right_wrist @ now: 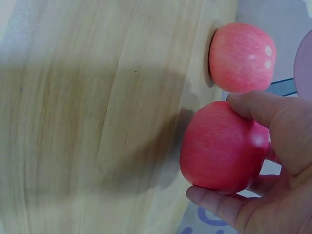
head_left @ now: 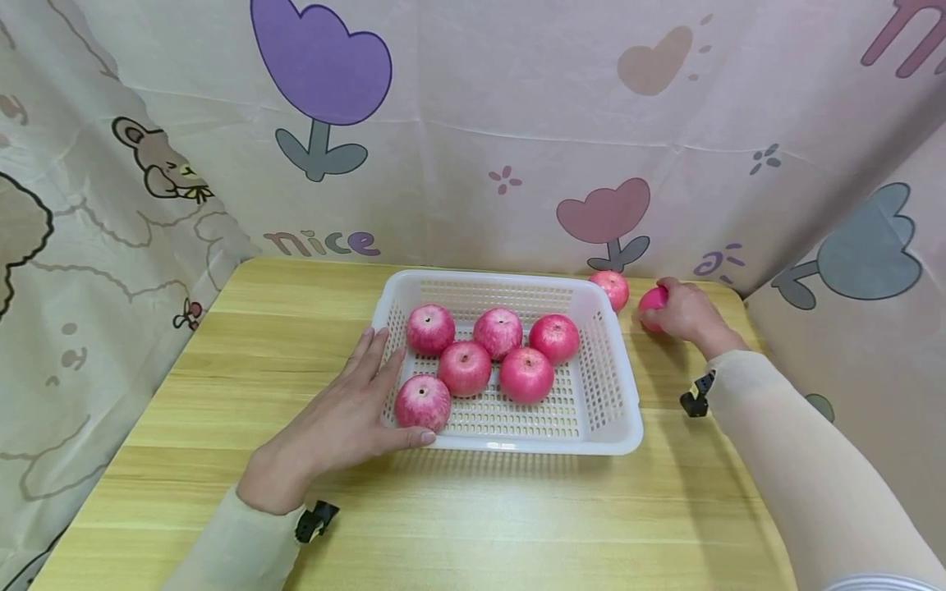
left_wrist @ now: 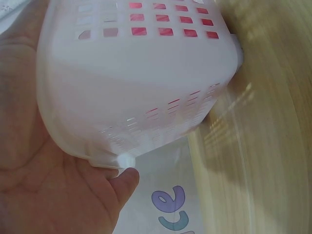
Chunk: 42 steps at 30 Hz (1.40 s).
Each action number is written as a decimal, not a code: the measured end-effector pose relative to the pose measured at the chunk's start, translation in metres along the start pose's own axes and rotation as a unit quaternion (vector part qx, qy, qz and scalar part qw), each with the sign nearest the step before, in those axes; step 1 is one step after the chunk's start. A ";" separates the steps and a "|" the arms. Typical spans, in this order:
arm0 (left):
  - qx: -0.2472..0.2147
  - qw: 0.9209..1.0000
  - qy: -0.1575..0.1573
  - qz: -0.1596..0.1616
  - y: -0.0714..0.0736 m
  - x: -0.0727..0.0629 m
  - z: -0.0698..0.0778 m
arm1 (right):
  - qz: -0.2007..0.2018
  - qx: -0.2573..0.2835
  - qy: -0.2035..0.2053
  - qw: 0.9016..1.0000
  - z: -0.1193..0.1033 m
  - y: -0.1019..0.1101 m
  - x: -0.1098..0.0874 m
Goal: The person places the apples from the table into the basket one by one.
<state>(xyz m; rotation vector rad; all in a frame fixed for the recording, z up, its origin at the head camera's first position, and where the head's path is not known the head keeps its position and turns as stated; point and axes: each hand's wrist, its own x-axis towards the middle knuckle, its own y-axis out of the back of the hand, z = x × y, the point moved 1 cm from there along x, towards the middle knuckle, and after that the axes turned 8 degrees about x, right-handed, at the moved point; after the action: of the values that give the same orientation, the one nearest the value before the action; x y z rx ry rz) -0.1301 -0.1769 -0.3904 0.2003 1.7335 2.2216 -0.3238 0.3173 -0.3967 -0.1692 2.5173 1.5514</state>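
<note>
A white plastic basket (head_left: 609, 394) with perforated walls stands on the table, with several red apples (head_left: 464, 368) inside. My left hand (head_left: 340, 419) rests on its near-left corner, thumb along the front rim and fingers laid over the left rim. In the left wrist view the palm lies against the outside of the basket (left_wrist: 141, 63). To the right of the basket, my right hand (head_left: 691, 314) grips a red apple (right_wrist: 222, 151) between thumb and fingers. Another apple (head_left: 610, 289) sits at the basket's back-right corner, close to the held one.
The wooden table (head_left: 296, 328) ends at a printed cloth (head_left: 458, 164) that hangs behind it and at both sides. A black wrist camera (head_left: 316, 522) is strapped to the left sleeve, another black camera (head_left: 697, 396) to the right one.
</note>
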 end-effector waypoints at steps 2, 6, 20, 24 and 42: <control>0.000 1.000 0.000 0.000 0.000 0.000 0.000 | 0.002 -0.004 0.002 1.000 0.001 0.002 -0.001; -0.001 1.000 0.001 -0.002 0.001 0.000 0.000 | 0.006 -0.011 0.010 1.000 0.000 0.005 -0.004; 0.003 1.000 -0.003 -0.002 0.001 0.001 -0.002 | 0.007 -0.013 0.016 1.000 -0.005 0.012 -0.017; 0.002 1.000 -0.003 -0.002 0.001 0.000 -0.001 | 0.007 -0.013 0.017 1.000 -0.006 0.015 -0.023; 0.007 1.000 -0.003 -0.004 0.002 -0.001 -0.001 | 0.042 -0.042 0.099 0.993 -0.041 0.037 -0.065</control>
<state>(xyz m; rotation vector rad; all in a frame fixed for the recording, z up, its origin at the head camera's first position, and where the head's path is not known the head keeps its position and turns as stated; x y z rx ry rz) -0.1297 -0.1782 -0.3885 0.2006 1.7434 2.2020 -0.2713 0.2970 -0.3329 -0.2421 2.6412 1.7541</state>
